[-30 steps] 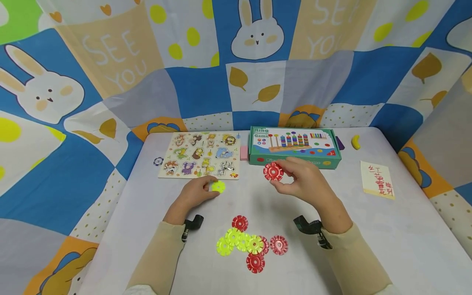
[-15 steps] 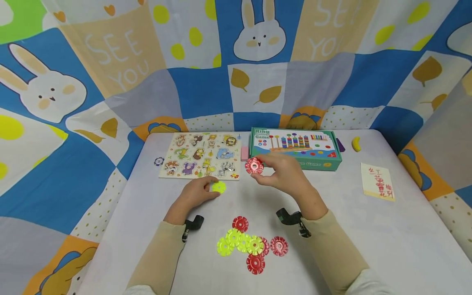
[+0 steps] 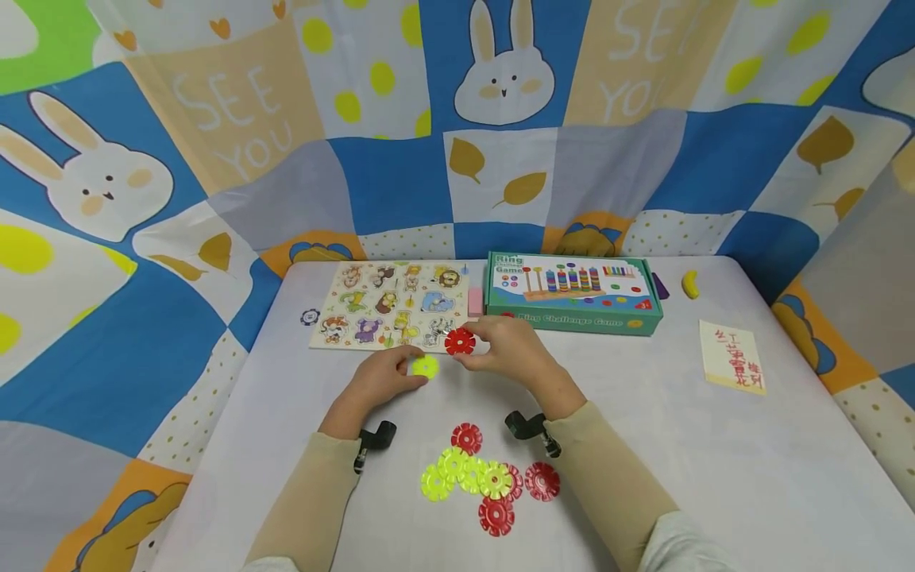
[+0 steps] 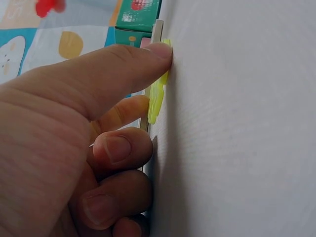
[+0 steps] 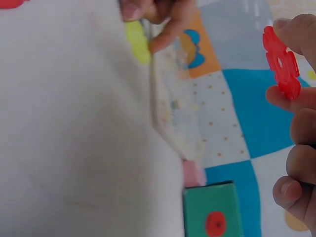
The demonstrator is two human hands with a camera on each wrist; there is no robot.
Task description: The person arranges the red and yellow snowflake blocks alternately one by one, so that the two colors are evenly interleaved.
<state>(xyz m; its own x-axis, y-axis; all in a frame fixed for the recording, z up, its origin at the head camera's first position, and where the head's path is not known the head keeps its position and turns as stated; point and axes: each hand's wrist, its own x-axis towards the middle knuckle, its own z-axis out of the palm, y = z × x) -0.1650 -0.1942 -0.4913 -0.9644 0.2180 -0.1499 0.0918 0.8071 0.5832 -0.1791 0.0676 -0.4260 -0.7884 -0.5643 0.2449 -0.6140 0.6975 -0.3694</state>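
Observation:
My left hand (image 3: pixel 377 376) pinches a yellow-green notched plastic disc (image 3: pixel 425 366) between thumb and finger, close to the tabletop; in the left wrist view that disc (image 4: pixel 157 101) appears edge-on. Between the thumb and forefinger of my right hand (image 3: pixel 516 351) is a red notched disc (image 3: pixel 460 342), raised above the table to the right of the yellow one. The right wrist view shows this red disc (image 5: pixel 282 63) apart from the yellow disc (image 5: pixel 137 41). Nearer me lies a loose group of yellow discs (image 3: pixel 453 464) and red discs (image 3: pixel 496 516), some overlapping.
Behind the hands lie an animal puzzle board (image 3: pixel 343 338) and a green game box (image 3: pixel 572 319), with a pink block (image 3: pixel 475 302) between them. A small patterned disc (image 3: pixel 310 317) is at left. A toy banana (image 3: pixel 689 284) and a handwritten note (image 3: pixel 732 356) are at right.
My right hand has moved left with the red disc, from in front of the green box to just beside the yellow disc. The left hand has stayed in place.

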